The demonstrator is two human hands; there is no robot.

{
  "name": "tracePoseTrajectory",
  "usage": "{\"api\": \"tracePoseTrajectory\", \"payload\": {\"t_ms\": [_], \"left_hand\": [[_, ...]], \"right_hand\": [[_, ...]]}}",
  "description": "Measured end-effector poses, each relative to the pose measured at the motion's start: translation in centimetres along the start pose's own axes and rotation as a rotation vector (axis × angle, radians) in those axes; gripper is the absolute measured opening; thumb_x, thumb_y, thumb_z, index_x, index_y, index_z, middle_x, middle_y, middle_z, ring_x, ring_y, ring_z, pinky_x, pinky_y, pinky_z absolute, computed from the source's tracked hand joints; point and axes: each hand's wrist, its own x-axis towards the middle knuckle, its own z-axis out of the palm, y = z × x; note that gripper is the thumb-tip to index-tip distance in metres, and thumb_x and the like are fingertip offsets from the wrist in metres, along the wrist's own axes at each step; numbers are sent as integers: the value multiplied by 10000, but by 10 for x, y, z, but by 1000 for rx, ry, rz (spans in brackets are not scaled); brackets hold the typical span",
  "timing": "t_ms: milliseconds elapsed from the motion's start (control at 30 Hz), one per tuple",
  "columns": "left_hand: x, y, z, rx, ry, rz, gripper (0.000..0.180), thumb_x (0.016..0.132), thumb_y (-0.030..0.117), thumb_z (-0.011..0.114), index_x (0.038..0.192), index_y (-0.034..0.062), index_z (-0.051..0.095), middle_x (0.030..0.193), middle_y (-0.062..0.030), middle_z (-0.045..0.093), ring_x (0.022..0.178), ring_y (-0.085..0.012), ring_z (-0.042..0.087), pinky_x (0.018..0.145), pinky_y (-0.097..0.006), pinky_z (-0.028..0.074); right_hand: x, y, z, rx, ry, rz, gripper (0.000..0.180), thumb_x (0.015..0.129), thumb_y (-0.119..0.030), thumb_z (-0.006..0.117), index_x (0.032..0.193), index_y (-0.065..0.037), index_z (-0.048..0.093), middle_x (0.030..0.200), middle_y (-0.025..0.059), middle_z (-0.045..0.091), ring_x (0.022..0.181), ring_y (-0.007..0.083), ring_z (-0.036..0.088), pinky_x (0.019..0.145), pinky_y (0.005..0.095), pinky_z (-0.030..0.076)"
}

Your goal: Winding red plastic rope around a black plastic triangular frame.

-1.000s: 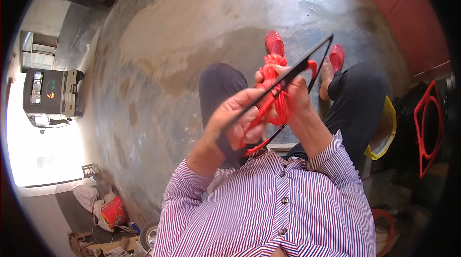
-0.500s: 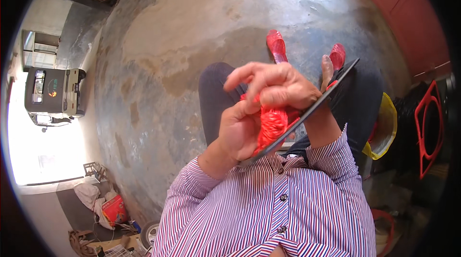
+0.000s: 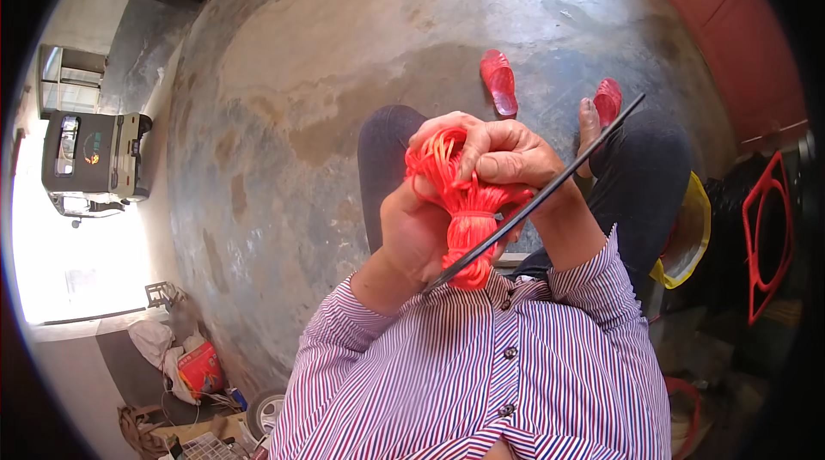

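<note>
A bundle of bright red-orange cord (image 3: 471, 237), tied round its middle, lies between my two hands. My left hand (image 3: 408, 232) is closed round its left side, with the thumb against the loops. My right hand (image 3: 514, 153) pinches strands at the top of the bundle between thumb and fingers. A thin dark flat piece (image 3: 559, 181) slants across in front of the cord, from near my left wrist up past my right wrist. It shows nearly edge-on, and what holds it is hidden.
Beyond my knees, two red shoes (image 3: 498, 78) rest on the stained concrete floor (image 3: 284, 56). A yellow-rimmed bag (image 3: 700, 228) and a red frame (image 3: 767, 237) stand at the right. Farther left are a red box (image 3: 201, 369) and a parked vehicle (image 3: 94, 155).
The dark flat piece has tilted to nearly edge-on. My right hand has turned, closing its fingers on the upper strands, and more of the cord bundle now shows.
</note>
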Motion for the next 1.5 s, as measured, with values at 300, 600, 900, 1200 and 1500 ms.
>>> {"api": "tracePoseTrajectory", "payload": {"t_ms": [300,600,900,1200,1500], "left_hand": [[-19,19,-11,359,253,157,607,804,137,701,1345,-26,476,1132,-174,640,944,-305,656,703,-405,566],[-15,35,4,699,398,396,417,790,173,780,1140,28,607,871,-19,615,631,-61,482,497,-226,327],[-18,43,-11,500,213,354,648,797,352,566,1322,-25,524,934,-125,578,635,-151,464,514,-267,345],[-35,59,-27,416,153,350,771,815,347,569,1487,14,393,1051,-138,539,637,-133,437,517,-252,344],[-53,76,-57,361,250,476,433,998,99,522,1429,84,477,993,-135,509,541,-90,374,434,-215,325]], "right_hand": [[-24,14,-5,29,733,95,309,983,-185,582,1239,-13,584,1074,91,686,939,137,670,776,275,565],[-27,11,31,-647,388,196,538,789,-96,807,1244,12,540,1156,72,618,1078,142,605,969,287,478],[-41,-11,8,-207,566,-232,422,779,-147,667,1159,-1,558,1115,114,616,1019,216,626,932,356,499],[-50,-55,-15,339,245,-312,455,966,-445,501,1123,-18,516,958,139,595,843,259,610,841,475,488],[-72,-58,-41,371,421,-189,465,1044,-439,400,1135,-5,537,724,63,536,553,200,557,612,382,466]]}}
